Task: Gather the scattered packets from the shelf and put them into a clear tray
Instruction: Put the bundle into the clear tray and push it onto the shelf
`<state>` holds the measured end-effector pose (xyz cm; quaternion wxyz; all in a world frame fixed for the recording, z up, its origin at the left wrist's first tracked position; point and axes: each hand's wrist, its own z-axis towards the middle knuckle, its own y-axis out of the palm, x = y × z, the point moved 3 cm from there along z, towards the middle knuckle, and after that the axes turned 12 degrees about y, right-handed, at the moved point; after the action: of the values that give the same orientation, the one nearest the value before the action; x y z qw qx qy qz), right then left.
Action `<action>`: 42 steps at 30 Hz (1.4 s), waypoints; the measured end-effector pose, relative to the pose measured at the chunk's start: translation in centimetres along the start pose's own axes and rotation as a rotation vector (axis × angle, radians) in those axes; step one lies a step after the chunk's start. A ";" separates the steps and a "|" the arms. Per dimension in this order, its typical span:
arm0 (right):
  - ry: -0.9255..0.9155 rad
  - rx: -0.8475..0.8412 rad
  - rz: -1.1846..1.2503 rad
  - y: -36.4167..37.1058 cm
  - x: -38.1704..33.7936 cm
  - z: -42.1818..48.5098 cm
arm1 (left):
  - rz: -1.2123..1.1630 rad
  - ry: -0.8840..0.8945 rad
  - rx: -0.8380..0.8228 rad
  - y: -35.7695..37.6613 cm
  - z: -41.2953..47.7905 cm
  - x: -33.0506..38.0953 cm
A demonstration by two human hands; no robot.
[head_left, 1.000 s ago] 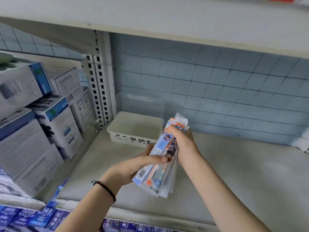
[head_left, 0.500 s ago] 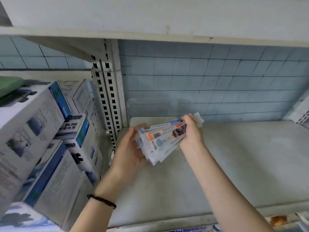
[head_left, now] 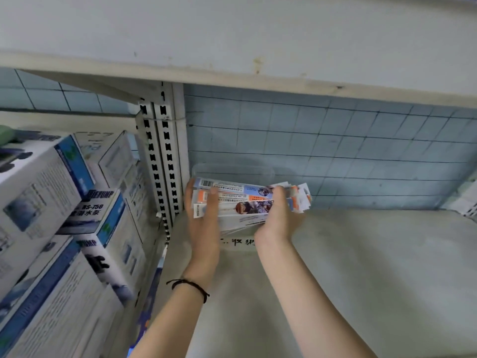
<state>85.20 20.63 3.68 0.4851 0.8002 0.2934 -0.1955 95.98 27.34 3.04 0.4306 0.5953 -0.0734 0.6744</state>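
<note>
The shelf (head_left: 361, 267) stretches away to the right of the clear tray (head_left: 232, 167), which sits in its back left corner against the tiled wall. Left of the tray, past the slotted upright (head_left: 165, 156), stand stacked pump boxes (head_left: 51, 202). On them we read "RS-750" and part of "PUMP", with Chinese characters beneath. The tray's front bears handwritten black characters, half hidden behind the wrists.

The packets (head_left: 240, 200), a fanned bundle lying lengthwise, hang just over the tray and are not yet inside it. The right hand (head_left: 278, 218) has its fingers clenched round the bundle's right end. The left hand (head_left: 204, 223) lays straight fingers against the left end, steadying it rather than clasping. A barcode shows on the top packet, but its print is too fine for us to read.

We judge the gathering done and the placing now in hand. Next the bundle must go down level between the tray's walls, with the splayed right-hand ends tucked in, and then both hands let go.
</note>
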 end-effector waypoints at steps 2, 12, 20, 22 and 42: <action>0.094 -0.049 -0.044 0.3 0.9 0.4 | 0.046 0.051 0.010 -0.2 0.7 0.1; 0.325 -0.164 -0.016 1.5 1.8 3.5 | 0.142 0.016 -0.066 -0.7 5.6 -1.5; 0.333 -0.121 -0.013 0.7 2.3 5.2 | 0.265 0.067 -0.076 -0.8 5.6 -2.0; 0.318 -0.096 -0.017 0.5 2.2 5.4 | 0.319 0.140 -0.075 -0.9 5.4 -2.2; 0.120 -0.083 -0.352 -0.9 2.2 5.2 | 0.813 0.152 -0.315 -3.4 5.0 -4.2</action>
<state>86.11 16.90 -0.62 0.4576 0.7260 0.4651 -0.2173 101.65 24.34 -0.60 0.2200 0.3940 -0.3713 0.8115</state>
